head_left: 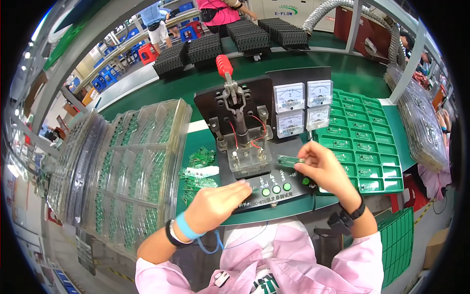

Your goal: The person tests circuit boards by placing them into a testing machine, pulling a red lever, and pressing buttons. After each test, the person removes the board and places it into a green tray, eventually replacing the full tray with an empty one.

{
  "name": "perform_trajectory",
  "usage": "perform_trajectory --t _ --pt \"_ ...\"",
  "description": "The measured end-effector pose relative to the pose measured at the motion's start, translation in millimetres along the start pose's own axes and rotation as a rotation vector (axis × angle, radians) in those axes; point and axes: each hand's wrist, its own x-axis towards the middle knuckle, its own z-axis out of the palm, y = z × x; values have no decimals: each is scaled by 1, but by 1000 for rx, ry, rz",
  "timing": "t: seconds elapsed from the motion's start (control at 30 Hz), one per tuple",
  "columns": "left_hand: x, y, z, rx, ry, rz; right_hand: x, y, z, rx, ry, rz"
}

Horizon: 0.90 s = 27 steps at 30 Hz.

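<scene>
My right hand (320, 164) pinches a small green circuit board (289, 160) between thumb and fingers, just right of the test fixture's clear block (248, 154). The board is held above the fixture's black base (254, 198), clear of the block. My left hand (215, 205) reaches to the front left of that base, fingers stretched out together and nothing visible in them. Over the block rises a toggle clamp with a red handle (224, 65) pointing up. Round green buttons (276, 189) line the base front. Loose circuit boards (199, 182) are heaped left of the fixture.
Analog meters (290, 98) stand right of the clamp. A green compartment tray (377, 169) holding several boards lies at the right. Clear plastic trays (169, 161) of boards are stacked at the left, more (416, 120) at far right. Black racks (248, 36) line the back; people stand beyond.
</scene>
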Motion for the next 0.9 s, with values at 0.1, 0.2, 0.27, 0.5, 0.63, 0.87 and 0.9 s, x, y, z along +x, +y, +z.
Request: perform_trajectory --t 0.1,0.2,0.27,0.5,0.63,0.87,0.9 --pt "5 0 22 355 114 134 -12 5 -20 55 72 21" --pt "9 -16 45 372 34 42 -16 18 -33 84 92 17" --pt "12 -15 49 331 17 19 -21 27 -41 104 118 21" --pt "18 10 44 98 -19 -176 -36 59 -113 85 465 -76" --pt "16 -3 34 79 -133 -183 -46 110 -208 174 763 -114" --pt "16 -3 35 87 -159 -131 -80 199 -306 12 929 216" --pt "16 0 35 70 -159 -108 -75 202 -304 2 953 201"
